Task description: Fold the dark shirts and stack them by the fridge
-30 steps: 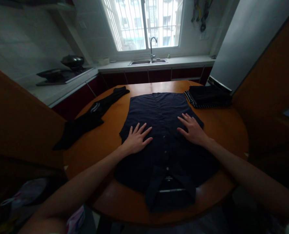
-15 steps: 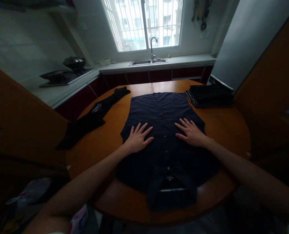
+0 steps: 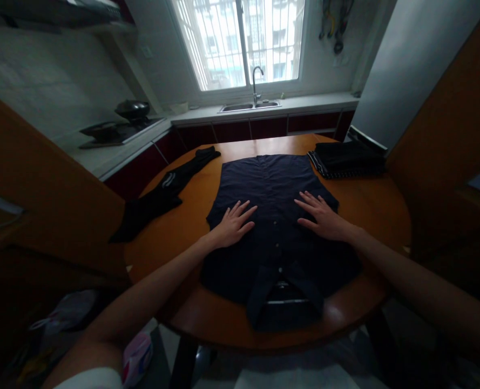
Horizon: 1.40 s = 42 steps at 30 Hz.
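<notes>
A dark navy button-up shirt [image 3: 276, 183] lies spread flat on a round wooden table [image 3: 369, 205], its collar toward me at the near edge. My left hand [image 3: 234, 224] rests flat on the shirt left of the button row, fingers spread. My right hand [image 3: 323, 219] lies flat on the shirt to the right of the buttons, fingers apart. Neither hand holds anything.
A black garment [image 3: 162, 189] drapes over the table's left edge. A folded dark stack with striped trim [image 3: 345, 159] sits at the far right. Behind are a counter with sink and tap [image 3: 256, 100], a stove with a pan [image 3: 120, 121], and a window.
Both hands stay flat on the shirt, shifting only slightly. The view has pulled back a little and turned left, showing more of the floor under the table.
</notes>
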{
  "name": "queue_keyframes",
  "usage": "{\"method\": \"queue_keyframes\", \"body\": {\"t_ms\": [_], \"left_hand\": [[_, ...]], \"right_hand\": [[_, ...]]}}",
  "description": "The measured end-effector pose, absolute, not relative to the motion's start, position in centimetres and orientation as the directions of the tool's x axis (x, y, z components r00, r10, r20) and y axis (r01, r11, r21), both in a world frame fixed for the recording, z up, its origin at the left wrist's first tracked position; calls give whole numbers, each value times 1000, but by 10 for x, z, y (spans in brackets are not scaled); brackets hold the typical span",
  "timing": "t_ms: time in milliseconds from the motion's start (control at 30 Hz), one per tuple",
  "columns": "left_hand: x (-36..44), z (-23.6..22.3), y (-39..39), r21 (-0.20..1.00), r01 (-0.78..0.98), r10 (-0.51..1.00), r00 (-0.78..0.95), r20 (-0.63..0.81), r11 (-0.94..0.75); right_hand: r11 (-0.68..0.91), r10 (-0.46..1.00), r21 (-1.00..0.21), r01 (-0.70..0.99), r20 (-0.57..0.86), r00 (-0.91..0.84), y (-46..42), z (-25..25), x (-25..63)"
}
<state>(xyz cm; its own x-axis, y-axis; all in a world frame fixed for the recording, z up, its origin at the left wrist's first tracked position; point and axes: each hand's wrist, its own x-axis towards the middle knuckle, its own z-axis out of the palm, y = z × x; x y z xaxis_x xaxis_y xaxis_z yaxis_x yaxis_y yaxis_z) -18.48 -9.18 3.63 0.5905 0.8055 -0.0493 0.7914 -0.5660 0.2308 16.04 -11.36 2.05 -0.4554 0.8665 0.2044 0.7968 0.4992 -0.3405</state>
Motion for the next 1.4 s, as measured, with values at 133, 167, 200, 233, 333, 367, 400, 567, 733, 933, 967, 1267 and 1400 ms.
{"method": "queue_keyframes", "body": {"t_ms": [133, 167, 200, 233, 333, 367, 400, 567, 733, 933, 967, 1267, 1400], "left_hand": [[-190, 67, -139, 350, 582, 611, 791, -33, -734], [-191, 72, -155, 387, 528, 559, 828, -40, -756], [-191, 75, -170, 424, 482, 512, 857, -49, -767], [-191, 76, -185, 456, 445, 470, 880, -63, -771], [-191, 68, -220, 499, 396, 401, 910, -101, -771], [-190, 63, -229, 493, 397, 397, 911, -109, -774], [-190, 57, -235, 480, 405, 402, 908, -113, -779], [-191, 36, -254, 381, 487, 498, 864, -76, -786], [-195, 29, -260, 414, 500, 542, 840, -21, -760], [-197, 35, -254, 631, 519, 687, 726, 30, -576], [-196, 36, -252, 655, 513, 703, 710, 39, -554], [-180, 30, -237, 749, 604, 919, 395, 14, -271], [-175, 25, -236, 731, 633, 946, 320, 52, -254]], "right_hand": [[654, 746, -439, 616, 236, -623, -171, 40, 164], [673, 717, -463, 576, 220, -661, -187, 42, 164], [687, 690, -486, 540, 203, -695, -203, 42, 164], [696, 663, -508, 507, 184, -726, -218, 40, 164], [709, 598, -552, 438, 142, -789, -250, 29, 161], [713, 585, -555, 428, 134, -800, -256, 24, 159], [719, 575, -552, 422, 131, -808, -260, 20, 158], [736, 603, -511, 444, 196, -773, -266, 5, 155], [743, 617, -508, 435, 269, -740, -268, 0, 152], [648, 740, -607, 459, 359, -569, -270, 5, 146], [619, 764, -630, 468, 347, -544, -269, 6, 144], [369, 924, -736, 567, 228, -306, -251, 5, 128], [312, 949, -669, 675, 261, -180, -243, -3, 121]]}}
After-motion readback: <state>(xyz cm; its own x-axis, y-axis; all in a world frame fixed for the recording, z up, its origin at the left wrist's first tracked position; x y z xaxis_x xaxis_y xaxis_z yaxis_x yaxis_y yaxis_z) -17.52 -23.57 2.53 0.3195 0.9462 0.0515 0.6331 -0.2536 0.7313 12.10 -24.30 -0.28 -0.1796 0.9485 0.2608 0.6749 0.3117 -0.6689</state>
